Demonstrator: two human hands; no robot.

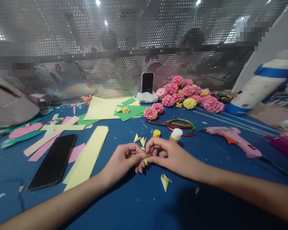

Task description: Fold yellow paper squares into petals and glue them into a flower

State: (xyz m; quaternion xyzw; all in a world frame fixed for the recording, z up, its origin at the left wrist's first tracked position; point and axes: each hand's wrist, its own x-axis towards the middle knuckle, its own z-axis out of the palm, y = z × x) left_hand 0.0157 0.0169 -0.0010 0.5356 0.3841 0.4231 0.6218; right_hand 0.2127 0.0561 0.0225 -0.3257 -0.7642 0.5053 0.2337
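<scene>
A small folded yellow paper piece [146,161] is pinched between my left hand [128,157] and my right hand [169,152], close above the blue table. Both hands are closed, thumbs and forefingers meeting at the paper; the fingers cover part of it. Just beyond them lie more folded yellow pieces [137,138], and one more folded piece [166,182] rests nearer me, right of centre. Behind my right hand are a glue stick [176,134] with a white end and a yellow cap [156,133].
Scissors [180,124] and a pink glue gun [235,137] lie to the right, below pink paper flowers [177,92] and a leaning bottle [264,83]. Leftward are yellow paper strips [91,156] and a black phone [54,161]. Another phone [148,83] stands at the perforated metal screen [81,64].
</scene>
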